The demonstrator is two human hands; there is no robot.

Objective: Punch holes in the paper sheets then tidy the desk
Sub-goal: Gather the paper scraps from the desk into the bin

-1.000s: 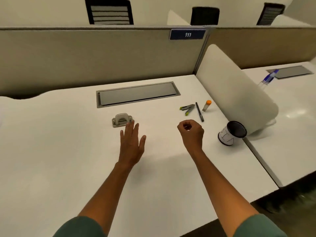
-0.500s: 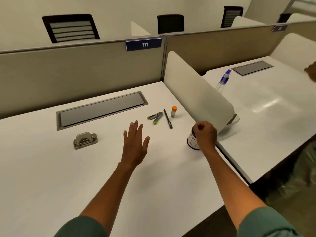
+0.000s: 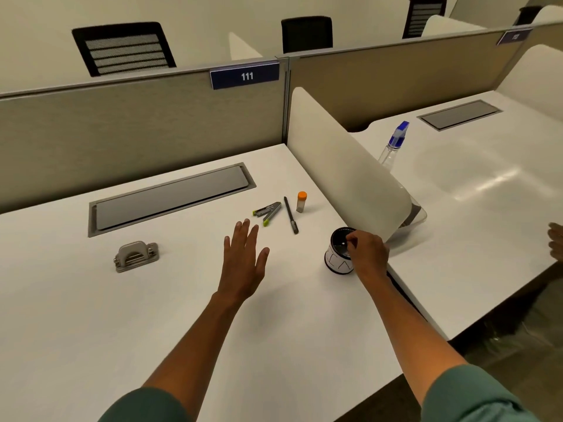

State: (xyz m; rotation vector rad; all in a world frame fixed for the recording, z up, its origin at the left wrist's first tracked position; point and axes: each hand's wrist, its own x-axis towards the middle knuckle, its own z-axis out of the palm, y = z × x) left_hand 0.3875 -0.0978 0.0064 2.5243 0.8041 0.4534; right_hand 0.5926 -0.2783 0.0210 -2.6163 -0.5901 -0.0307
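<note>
A grey metal hole punch (image 3: pixel 137 257) sits on the white desk (image 3: pixel 91 315), left of my hands. No paper sheets are in view. My left hand (image 3: pixel 243 260) hovers open and flat, fingers straight, over the middle of the desk. My right hand (image 3: pixel 368 254) is at the right side of a white cup (image 3: pixel 336 263) with a black inside. Its fingers are curled and its fingertips are pinched together over the cup's mouth. I see nothing clearly held in them.
A green-tipped stapler (image 3: pixel 268 212), a dark pen (image 3: pixel 291 219) and an orange-capped glue stick (image 3: pixel 301 201) lie beyond my left hand. A curved white divider (image 3: pixel 344 166) stands right of the cup. A spray bottle (image 3: pixel 394 144) and another person's hand (image 3: pixel 556 242) are over the neighbouring desk.
My view swung right. My right hand, fingers curled, travelled right from mid-desk to the cup and now pinches over its mouth. My left hand stayed open and moved away from the hole punch.
</note>
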